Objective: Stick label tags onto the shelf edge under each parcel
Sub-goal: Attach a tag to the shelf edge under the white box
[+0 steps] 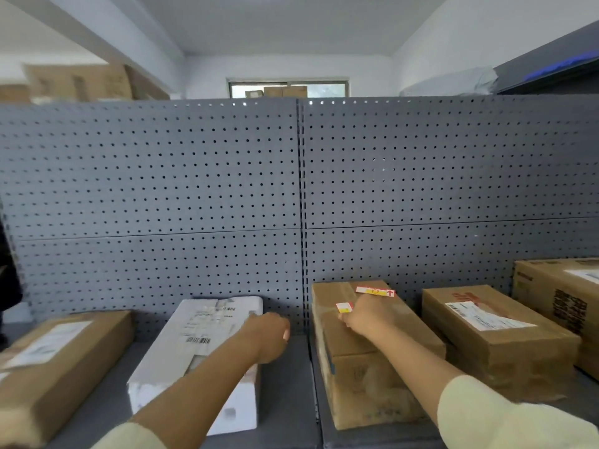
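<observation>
The task's thing is a small white paper label tag with a red and yellow print (344, 307), pinched at the fingertips of the right hand (368, 315), which rests on top of the middle brown cardboard parcel (363, 361). A second, longer white and red tag (376, 291) sits just beyond the knuckles; whether it is held or stuck to the parcel I cannot tell. Such tags look feather-light, thin and floppy, with a sticky back, so they are best taken by a bare edge or corner between thumb and forefinger, kept from folding onto themselves, and then pressed flat. The left hand (269, 335) reaches alongside the white rectangular parcel with printed barcode labels (201, 354), fingers curled down at its right edge, holding nothing I can make out. Other brown parcels (496, 338) stand on the dark grey metal shelf (288, 393) before a grey perforated back panel (152, 176). The shelf's front edge lies near the bottom of the view, mostly hidden.
</observation>
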A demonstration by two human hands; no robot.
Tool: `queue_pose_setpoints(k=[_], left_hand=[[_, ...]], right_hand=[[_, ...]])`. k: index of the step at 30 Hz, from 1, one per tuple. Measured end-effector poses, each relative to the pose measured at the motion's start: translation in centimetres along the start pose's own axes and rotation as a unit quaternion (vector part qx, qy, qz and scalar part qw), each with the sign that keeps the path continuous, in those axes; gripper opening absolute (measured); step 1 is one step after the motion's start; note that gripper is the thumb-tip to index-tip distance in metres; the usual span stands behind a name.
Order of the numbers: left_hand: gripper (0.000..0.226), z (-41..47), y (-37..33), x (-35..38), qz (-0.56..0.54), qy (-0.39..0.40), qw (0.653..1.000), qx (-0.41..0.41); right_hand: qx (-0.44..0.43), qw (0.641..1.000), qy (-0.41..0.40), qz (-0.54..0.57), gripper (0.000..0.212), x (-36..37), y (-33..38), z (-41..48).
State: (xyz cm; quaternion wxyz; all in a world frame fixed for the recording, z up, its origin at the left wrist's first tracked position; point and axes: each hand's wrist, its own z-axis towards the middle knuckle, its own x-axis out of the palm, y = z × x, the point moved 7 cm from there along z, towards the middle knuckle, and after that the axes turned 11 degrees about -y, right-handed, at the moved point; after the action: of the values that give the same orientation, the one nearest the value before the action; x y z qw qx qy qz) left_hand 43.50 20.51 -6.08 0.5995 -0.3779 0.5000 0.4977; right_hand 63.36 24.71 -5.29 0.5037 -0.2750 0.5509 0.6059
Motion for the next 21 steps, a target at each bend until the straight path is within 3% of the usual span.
queue_pose_setpoints(k=[8,12,14,18,21], left_hand=[[0.029,-1.4,1.9,-1.0,-0.003,-0.010,0.999,-0.040],[0.028,-2.0,2.2,-1.2,-0.007,-0.013,0.999,-0.045],[0.028,-2.3,2.6,-1.1,-0.014,-0.011,0.999,-0.050],[0.030,-3.3,3.3,-1.1,-0.008,-0.011,0.997,-0.077],[0.031,-4.5,3.8,-1.7,-0.017,-0.037,0.994,-0.106]], right_hand=[[0.023,0.995,0.091,-0.022,0.022,0.6,1.4,1.2],[0.037,0.998,0.005,0.044,0.005,0.2,1.7,0.8],[0.018,0.998,-0.040,0.055,0.012,0.0,2.3,0.1],[-0.080,0.983,-0.111,0.119,0.018,-1.0,4.6,-2.5],[-0.151,0.969,-0.114,0.160,0.019,-1.7,6.7,-4.7]])
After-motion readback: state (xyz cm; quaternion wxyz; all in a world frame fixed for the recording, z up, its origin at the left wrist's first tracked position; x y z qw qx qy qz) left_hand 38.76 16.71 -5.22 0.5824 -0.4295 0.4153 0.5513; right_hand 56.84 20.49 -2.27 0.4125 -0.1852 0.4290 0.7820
